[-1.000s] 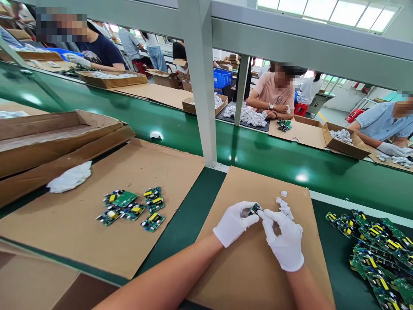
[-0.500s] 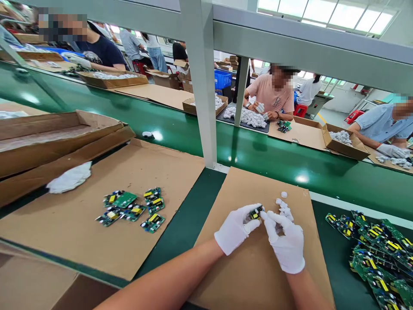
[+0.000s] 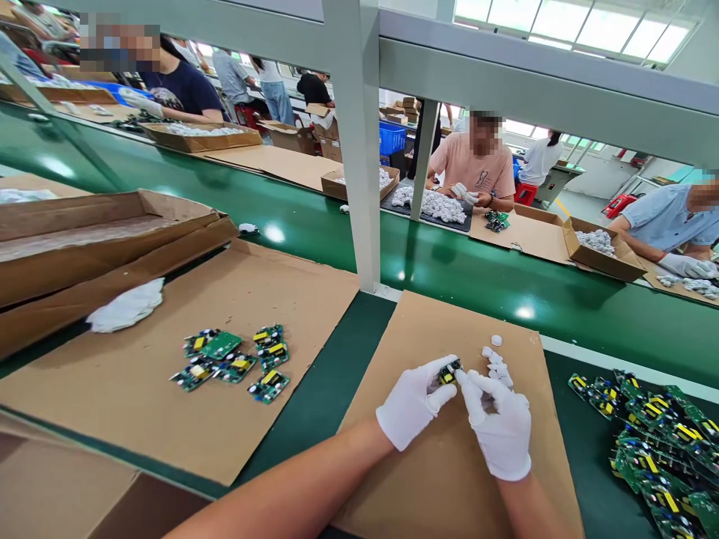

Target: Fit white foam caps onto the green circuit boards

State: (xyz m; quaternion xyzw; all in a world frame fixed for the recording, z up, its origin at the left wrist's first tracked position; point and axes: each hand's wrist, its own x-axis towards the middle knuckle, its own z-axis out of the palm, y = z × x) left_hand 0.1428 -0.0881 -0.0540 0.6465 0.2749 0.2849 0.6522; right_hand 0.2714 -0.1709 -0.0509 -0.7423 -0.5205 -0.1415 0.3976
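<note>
My left hand [image 3: 416, 400], in a white glove, grips a small green circuit board [image 3: 449, 371] with a yellow part on it, thumb and fingers around its edges. Close against the board's right side is my gloved right hand [image 3: 499, 419], its fingertips pinched together. Whatever they pinch, if anything, is hidden by the glove. Both hands are above a brown cardboard sheet [image 3: 404, 479]. Just beyond the right hand, several small white pieces [image 3: 496, 368] lie on that sheet.
A heap of circuit boards [image 3: 657, 442] lies at the right. Several more boards [image 3: 222, 346] and a white cloth-like item [image 3: 128, 305] rest on the left cardboard. A grey post [image 3: 365, 187] stands ahead, by a green belt [image 3: 483, 292]. Co-workers sit across the belt.
Both hands keep nearly the same hold at the board. The view has shifted slightly. On the belt, a white piece has moved left and another shows beside the post. A co-worker's hands have moved together.
</note>
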